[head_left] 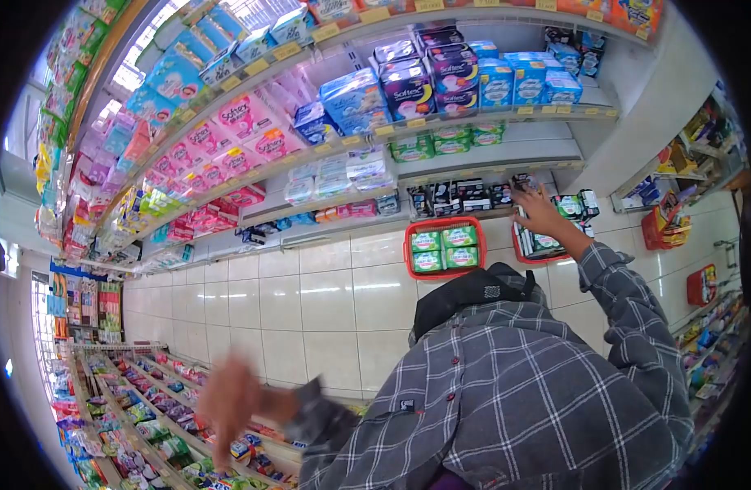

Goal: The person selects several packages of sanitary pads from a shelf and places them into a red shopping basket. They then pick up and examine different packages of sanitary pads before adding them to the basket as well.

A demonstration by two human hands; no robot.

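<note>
While Softex (409, 91) shows, right hand (542, 212) at dark packet (521, 180), left hand (231, 402) blurred, grips unclear

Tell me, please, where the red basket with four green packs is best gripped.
Probably take the red basket by its rim, at opposite left and right sides, coming from above: it sits upright and open-topped on the floor, and the green packs fill its middle.

"The pack (521, 181)?"
"Small, dark, partly covered. Right end of the bottom shelf (498, 213), far side. Print unreadable."
"Its neighbours?"
"Black packs (472, 194), pale markings. Side by side in a row, just left of it."
</note>
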